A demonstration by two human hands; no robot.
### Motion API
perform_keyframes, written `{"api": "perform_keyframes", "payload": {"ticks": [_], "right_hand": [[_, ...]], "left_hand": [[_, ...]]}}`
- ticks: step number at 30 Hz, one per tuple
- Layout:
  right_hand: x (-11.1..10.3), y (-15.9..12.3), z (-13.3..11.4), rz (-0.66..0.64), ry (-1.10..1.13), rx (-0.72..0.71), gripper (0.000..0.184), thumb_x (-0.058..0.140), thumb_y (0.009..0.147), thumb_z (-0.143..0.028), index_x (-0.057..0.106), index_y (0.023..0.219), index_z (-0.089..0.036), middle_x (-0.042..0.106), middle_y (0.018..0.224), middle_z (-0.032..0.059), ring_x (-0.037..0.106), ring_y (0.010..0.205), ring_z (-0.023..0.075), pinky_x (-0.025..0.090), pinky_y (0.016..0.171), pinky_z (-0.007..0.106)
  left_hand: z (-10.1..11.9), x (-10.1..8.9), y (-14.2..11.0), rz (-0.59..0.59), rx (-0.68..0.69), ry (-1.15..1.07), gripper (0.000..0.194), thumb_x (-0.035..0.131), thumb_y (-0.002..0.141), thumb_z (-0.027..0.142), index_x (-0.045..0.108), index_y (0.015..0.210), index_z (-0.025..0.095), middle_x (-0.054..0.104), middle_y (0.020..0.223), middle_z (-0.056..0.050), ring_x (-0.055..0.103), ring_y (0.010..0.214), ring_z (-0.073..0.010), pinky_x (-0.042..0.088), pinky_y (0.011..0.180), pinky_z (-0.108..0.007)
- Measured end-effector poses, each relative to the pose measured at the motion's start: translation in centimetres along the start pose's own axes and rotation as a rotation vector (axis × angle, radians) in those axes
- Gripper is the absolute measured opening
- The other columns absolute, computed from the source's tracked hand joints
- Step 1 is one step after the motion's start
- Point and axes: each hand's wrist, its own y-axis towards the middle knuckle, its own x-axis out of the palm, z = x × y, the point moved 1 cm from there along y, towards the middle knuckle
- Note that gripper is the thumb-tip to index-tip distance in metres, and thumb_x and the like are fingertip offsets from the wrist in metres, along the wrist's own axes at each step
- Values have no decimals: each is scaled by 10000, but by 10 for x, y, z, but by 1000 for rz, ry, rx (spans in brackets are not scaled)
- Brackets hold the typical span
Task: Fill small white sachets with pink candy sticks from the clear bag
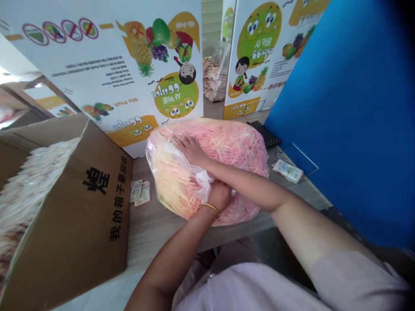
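Observation:
A large clear plastic bag full of thin pink and pale yellow sticks lies on the table in front of me. My left hand, with a thin gold bangle at the wrist, is closed on the gathered plastic at the bag's near side; its fingertips are partly hidden. White bunched plastic sticks up beside that fist. Crossing over the left one, my right hand rests on the bag's upper left part, fingers stretched out over the film.
An open brown carton holding many pale packets stands at left. White printed cartons rise behind the bag. Printed slips lie left of it, another stack to the right. A blue panel bounds the right side.

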Motion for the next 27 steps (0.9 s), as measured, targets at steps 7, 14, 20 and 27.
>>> {"api": "perform_keyframes", "payload": {"ticks": [7,14,20,27], "right_hand": [[-16,9,1,-57,159,98,651,516,1004,-265,349,1624,-155,351,1685,149,311,1546,356,260,1246,546],[-74,-121,58,47,568,265,343,531,995,-395,705,1196,-179,735,1227,114,673,1137,264,493,1043,426],[-53,-202,63,-207,779,382,200,704,860,-357,717,962,-186,747,998,66,674,908,201,504,860,326],[-59,-207,105,338,1020,802,81,602,837,-273,612,795,-204,629,787,-12,585,739,143,479,745,271]], "left_hand": [[-17,-11,-10,26,14,-37,560,649,875,181,580,1425,101,596,1453,-242,583,1344,-381,468,1128,-556],[-13,-4,-17,257,-50,-210,561,698,868,179,502,1393,148,523,1394,-214,572,1301,-338,526,1049,-509],[-17,0,-29,390,6,-252,917,787,834,296,248,1567,184,378,1544,-250,413,1484,-374,453,1150,-563],[-9,-7,-42,348,105,12,371,614,973,267,626,1334,184,547,1518,-202,479,1454,-361,446,1147,-562]]}}
